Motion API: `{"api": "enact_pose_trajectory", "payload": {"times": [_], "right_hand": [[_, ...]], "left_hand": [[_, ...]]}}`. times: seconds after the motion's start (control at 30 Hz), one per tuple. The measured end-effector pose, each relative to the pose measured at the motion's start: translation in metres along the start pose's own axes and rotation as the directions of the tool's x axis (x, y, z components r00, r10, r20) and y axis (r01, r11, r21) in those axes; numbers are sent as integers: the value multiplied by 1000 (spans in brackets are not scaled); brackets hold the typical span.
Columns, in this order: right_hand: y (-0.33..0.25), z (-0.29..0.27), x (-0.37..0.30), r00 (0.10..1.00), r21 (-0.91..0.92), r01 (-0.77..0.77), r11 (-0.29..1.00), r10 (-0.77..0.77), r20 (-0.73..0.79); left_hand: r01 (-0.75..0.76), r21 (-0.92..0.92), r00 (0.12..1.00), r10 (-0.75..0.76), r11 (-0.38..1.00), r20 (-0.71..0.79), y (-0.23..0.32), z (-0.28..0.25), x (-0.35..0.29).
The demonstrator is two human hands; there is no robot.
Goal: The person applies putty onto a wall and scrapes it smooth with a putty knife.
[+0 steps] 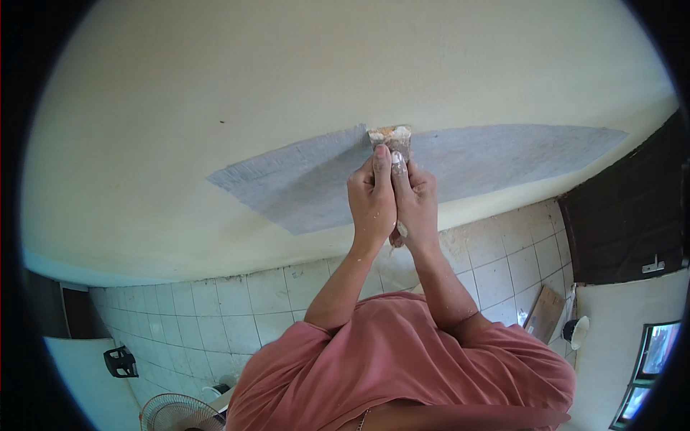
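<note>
A scraper [390,135] with a wide blade, smeared with white and orange-brown residue, is held up against the cream wall [287,72]. My left hand [372,197] and my right hand [418,197] are closed side by side round its handle, both thumbs laid along it toward the blade. The reddish-brown handle end sticks out below my palms. Behind my hands a long grey patch [503,158] runs across the wall, and the blade lies at its upper edge. White specks dot my fingers and forearms. Most of the handle is hidden by my hands.
White floor tiles [230,316] run along the wall's foot. At right are a dark door [618,215], a wooden board [545,314], a black-and-white container [576,332] and a window [650,366]. A fan [176,414] and a black plastic stool [120,362] stand at lower left.
</note>
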State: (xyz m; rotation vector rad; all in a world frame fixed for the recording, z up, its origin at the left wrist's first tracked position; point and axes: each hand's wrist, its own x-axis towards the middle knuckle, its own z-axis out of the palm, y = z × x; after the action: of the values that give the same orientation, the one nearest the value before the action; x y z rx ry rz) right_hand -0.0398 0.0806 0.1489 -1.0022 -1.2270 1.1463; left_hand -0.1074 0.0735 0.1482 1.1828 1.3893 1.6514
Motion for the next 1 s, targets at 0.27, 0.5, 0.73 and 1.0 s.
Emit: {"api": "enact_pose_trajectory", "payload": {"times": [0.27,0.5,0.73,1.0], "right_hand": [[7,-5,-10,999,-100,-24,995,20,-39],[1,-2,-3,1000,-69,10,998,-11,-17],[0,5,-3,1000,-64,25,998,-26,-15],[5,2,-4,1000,-87,24,996,-26,-17]], "left_hand": [[-6,-135,999,11,991,39,-4,3,-3],[-33,-133,999,34,991,0,1,3,-3],[-16,-94,1000,14,995,-22,3,0,0],[-40,-139,999,41,989,3,-3,0,3]]}}
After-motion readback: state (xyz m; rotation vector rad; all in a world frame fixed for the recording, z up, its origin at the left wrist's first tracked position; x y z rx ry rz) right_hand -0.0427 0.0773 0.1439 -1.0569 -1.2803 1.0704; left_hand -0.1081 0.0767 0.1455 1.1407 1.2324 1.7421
